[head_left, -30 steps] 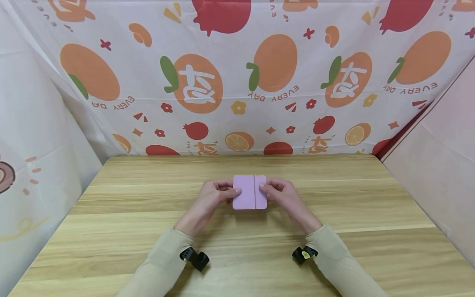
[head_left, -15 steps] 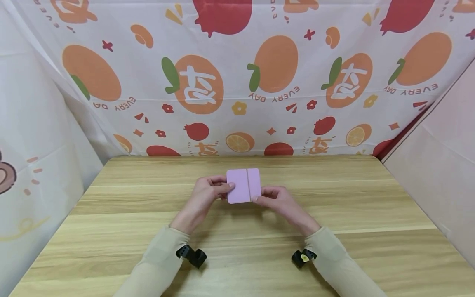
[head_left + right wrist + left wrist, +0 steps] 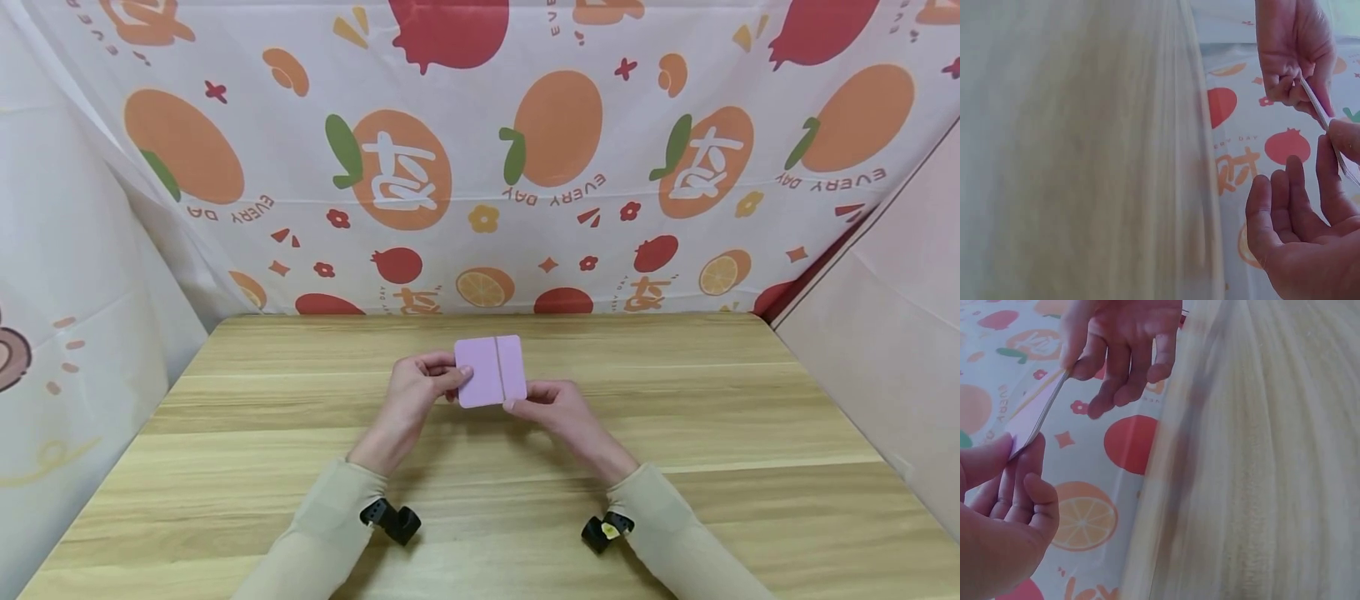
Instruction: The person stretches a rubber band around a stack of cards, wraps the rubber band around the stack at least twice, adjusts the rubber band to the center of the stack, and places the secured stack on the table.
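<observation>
A thin, square lilac notepad (image 3: pixel 478 383) with rounded corners is held up above the table, turned slightly anticlockwise. A tan rubber band (image 3: pixel 498 367) runs across its face, right of the middle. My left hand (image 3: pixel 414 390) pinches the left edge, thumb on the front and fingers behind. My right hand (image 3: pixel 561 414) pinches the lower right corner, its thumb tip beside the band's lower end. Edge-on in the left wrist view, the notepad (image 3: pixel 1040 415) shows layered sheets. The right hand's other fingers (image 3: pixel 1280 200) spread away from it in the right wrist view.
A wood-grain table (image 3: pixel 480 517) lies under both forearms. Behind its far edge hangs a white fruit-print cloth (image 3: pixel 480 167), and pale cloths flank both sides. Black camera straps (image 3: pixel 390 520) circle the wrists over beige sleeves.
The notepad has shifted left and away, and tilted anticlockwise. My right hand has moved from its right edge down to the lower right corner, near the band. The left hand keeps its hold.
</observation>
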Available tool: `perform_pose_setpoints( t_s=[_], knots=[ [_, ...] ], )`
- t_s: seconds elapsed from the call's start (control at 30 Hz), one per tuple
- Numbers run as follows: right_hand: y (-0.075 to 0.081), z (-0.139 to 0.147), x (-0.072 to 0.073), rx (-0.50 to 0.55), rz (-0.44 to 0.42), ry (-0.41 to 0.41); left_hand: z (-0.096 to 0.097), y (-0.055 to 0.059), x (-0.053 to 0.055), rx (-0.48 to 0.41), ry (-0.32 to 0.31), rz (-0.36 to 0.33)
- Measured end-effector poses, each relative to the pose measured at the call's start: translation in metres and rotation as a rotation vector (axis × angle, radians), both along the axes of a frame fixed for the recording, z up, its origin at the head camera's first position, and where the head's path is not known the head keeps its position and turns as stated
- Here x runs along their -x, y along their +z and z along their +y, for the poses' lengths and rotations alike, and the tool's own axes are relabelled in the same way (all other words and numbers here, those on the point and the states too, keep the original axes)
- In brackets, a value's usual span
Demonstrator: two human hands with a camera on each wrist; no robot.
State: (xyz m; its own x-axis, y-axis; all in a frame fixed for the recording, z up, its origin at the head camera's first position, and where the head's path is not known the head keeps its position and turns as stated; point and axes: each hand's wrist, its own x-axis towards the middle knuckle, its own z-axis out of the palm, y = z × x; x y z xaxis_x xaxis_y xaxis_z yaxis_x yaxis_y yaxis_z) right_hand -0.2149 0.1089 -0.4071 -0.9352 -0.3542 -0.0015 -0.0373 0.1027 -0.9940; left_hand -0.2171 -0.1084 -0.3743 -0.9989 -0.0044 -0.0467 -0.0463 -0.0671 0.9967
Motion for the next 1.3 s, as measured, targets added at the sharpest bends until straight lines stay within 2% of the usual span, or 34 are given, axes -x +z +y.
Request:
perform_pose_setpoints(
  t_s=[0.33,0.63,1.1,1.3],
  knots=[
    [-0.002,-0.006,-0.003,-0.023,-0.062,-0.052,0.004,-0.001,-0.001,0.024,0.018,0.016],
    [-0.005,-0.009,-0.003,0.074,-0.123,-0.057,0.006,-0.003,-0.001,-0.003,0.041,0.0],
    [-0.008,-0.014,-0.005,0.122,-0.149,-0.094,0.008,-0.006,0.0,-0.019,0.05,-0.02],
    [-0.01,-0.013,-0.005,0.144,-0.17,-0.081,0.006,-0.01,0.002,-0.026,0.033,-0.019]
  ],
)
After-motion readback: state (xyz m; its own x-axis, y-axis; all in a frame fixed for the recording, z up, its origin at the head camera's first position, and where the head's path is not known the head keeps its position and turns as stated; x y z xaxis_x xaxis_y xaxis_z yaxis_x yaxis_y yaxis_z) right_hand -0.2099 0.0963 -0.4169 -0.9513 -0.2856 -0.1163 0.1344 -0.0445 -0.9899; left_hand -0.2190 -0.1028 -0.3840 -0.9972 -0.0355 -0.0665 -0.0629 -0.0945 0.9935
